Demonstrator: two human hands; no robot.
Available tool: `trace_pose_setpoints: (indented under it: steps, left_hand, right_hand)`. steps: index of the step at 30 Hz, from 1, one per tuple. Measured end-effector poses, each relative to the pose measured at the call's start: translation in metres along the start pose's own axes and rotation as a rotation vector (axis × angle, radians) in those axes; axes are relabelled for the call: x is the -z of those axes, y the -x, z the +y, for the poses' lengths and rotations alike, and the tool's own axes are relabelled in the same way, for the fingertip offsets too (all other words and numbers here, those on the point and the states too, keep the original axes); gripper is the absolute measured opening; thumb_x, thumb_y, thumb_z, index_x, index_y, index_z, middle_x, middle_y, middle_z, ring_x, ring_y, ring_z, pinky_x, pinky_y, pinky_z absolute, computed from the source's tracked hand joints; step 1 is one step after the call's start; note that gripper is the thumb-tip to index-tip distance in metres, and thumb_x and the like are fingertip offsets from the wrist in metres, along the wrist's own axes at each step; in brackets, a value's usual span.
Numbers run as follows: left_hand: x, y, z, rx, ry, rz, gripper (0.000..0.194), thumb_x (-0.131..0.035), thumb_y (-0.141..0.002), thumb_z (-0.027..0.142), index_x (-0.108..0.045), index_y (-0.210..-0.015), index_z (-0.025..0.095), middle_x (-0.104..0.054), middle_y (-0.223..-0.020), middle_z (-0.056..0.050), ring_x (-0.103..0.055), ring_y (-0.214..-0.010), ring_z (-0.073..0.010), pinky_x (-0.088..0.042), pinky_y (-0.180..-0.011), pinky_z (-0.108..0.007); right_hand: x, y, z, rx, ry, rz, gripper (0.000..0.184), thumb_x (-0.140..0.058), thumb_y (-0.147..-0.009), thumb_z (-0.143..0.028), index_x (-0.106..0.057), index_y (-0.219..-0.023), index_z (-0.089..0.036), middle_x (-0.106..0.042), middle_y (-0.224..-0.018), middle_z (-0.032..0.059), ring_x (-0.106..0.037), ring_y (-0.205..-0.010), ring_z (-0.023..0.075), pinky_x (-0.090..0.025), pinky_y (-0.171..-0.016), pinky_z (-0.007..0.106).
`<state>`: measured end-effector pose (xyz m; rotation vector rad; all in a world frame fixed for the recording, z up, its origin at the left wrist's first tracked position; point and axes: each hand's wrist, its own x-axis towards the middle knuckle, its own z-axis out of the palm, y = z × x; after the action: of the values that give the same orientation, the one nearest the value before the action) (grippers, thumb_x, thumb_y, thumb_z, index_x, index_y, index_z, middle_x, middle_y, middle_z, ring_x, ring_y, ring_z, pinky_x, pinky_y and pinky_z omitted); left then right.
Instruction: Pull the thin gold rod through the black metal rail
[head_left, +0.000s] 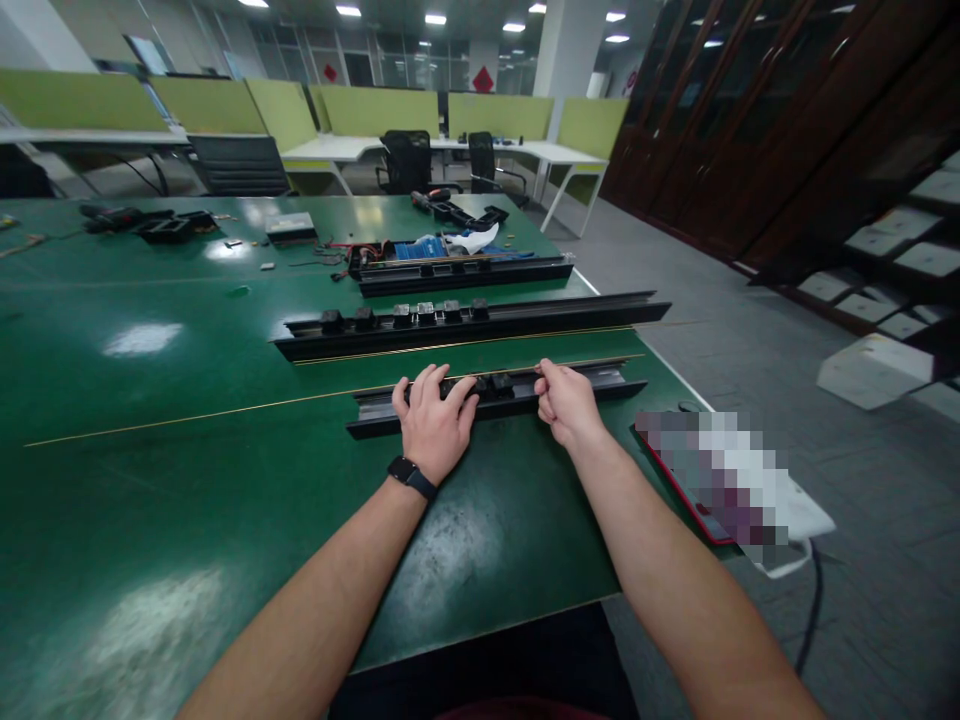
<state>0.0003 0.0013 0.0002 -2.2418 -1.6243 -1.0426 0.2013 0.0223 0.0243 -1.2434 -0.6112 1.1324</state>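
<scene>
As far as size goes, green table (187,520) leads, glare patches on its top. Next, long black rail (472,328), mid-table, with six dark blocks (426,314) in a row along it. Near black rail (501,409): shorter open channel, lying in front of the long one. Far black rail (465,279) sits beyond both, blue part (429,249) just behind it. Left hand (435,425): palm down, fingers spread and bent over the near rail. Right hand (566,403): closed, thumb and index pinched at that rail's far edge. Dark watch (412,477) on left wrist. Smaller still: black blocks (500,384) in the near channel, between the hands. Thinnest: gold rod (330,397) along the channel's far side, running well past its left end. Can't tell whether the right fingertips grip it.
</scene>
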Motion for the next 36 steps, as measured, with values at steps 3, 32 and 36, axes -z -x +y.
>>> trace_pose_setpoints:
  steps: [3,32,36]
  left_hand:
    - [-0.0004,0.0001,-0.0005,-0.003,0.003,-0.001,0.027,-0.057,-0.101,0.041,-0.072,-0.123,0.035,-0.062,-0.142,-0.010,-0.050,-0.141,-0.0318,-0.020,-0.121,-0.059]
    - [0.0021,-0.0001,0.0006,-0.001,0.002,-0.019,0.027,-0.055,-0.102,0.041,-0.071,-0.124,0.035,-0.061,-0.143,-0.010,-0.048,-0.142,-0.0304,-0.020,-0.121,-0.059]
    - [0.0029,-0.0003,0.0011,0.002,0.006,-0.021,0.028,-0.054,-0.102,0.041,-0.071,-0.124,0.035,-0.060,-0.144,-0.011,-0.048,-0.142,-0.0305,-0.020,-0.121,-0.059]
  right_hand:
    - [-0.0014,0.0020,-0.0008,0.003,0.028,-0.016,0.022,-0.068,-0.095,-0.036,-0.060,-0.085,-0.017,-0.056,-0.053,-0.0047,-0.029,-0.025,0.0036,-0.015,-0.027,0.017]
    - [0.0011,-0.0006,0.0015,-0.007,0.008,0.018,0.018,-0.067,-0.093,-0.032,-0.060,-0.086,-0.018,-0.053,-0.051,-0.0060,-0.030,-0.026,0.0038,-0.016,-0.028,0.017]
    - [0.0026,-0.0016,0.0017,-0.012,0.011,0.021,0.014,-0.063,-0.094,-0.029,-0.060,-0.087,-0.018,-0.054,-0.051,-0.0054,-0.029,-0.026,0.0039,-0.016,-0.028,0.017]
